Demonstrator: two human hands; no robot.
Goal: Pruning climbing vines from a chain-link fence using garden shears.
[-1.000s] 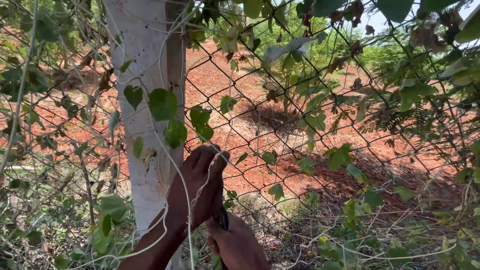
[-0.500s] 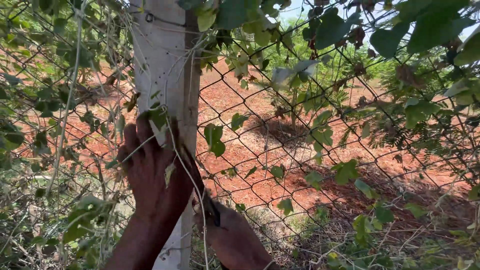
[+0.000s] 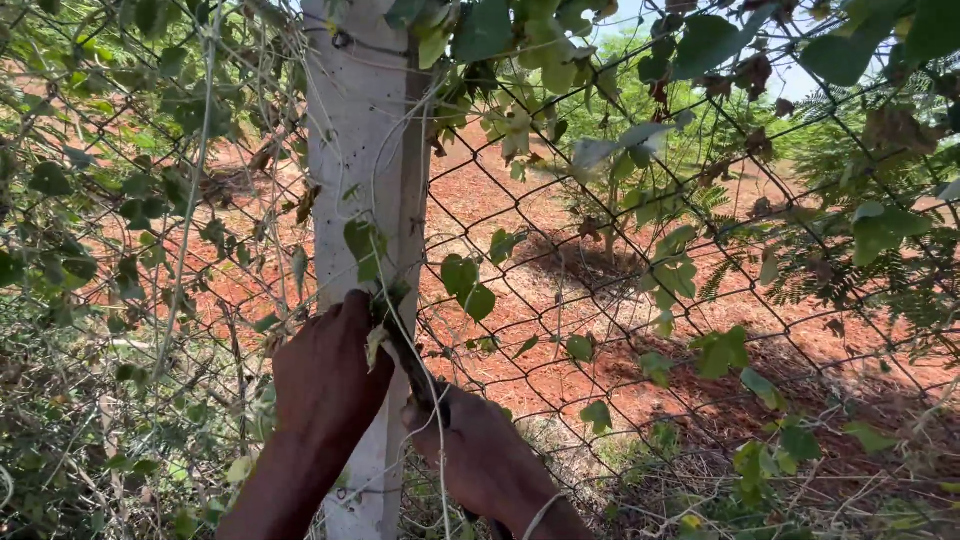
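Note:
My left hand (image 3: 325,375) is closed around a green vine with leaves (image 3: 375,335), pressed against the white concrete fence post (image 3: 355,150). Just below and to the right, my right hand (image 3: 475,455) grips a dark-handled cutting tool (image 3: 415,370) whose blade points up toward the vine beside my left hand. Thin pale vine stems (image 3: 385,200) run up the post. Chain-link wire mesh (image 3: 560,300) spreads on both sides of the post, with creeper leaves woven through it.
Dense leafy creepers (image 3: 110,250) cover the mesh at left and hang from above at right. Behind the fence lies bare red soil (image 3: 520,200) with a small shrub (image 3: 650,170). Dry grass and weeds (image 3: 620,470) grow at the fence's foot.
My left hand has gone from spread flat on the post to closed on the vine. The right hand has lifted the tool toward it. The view has shifted slightly.

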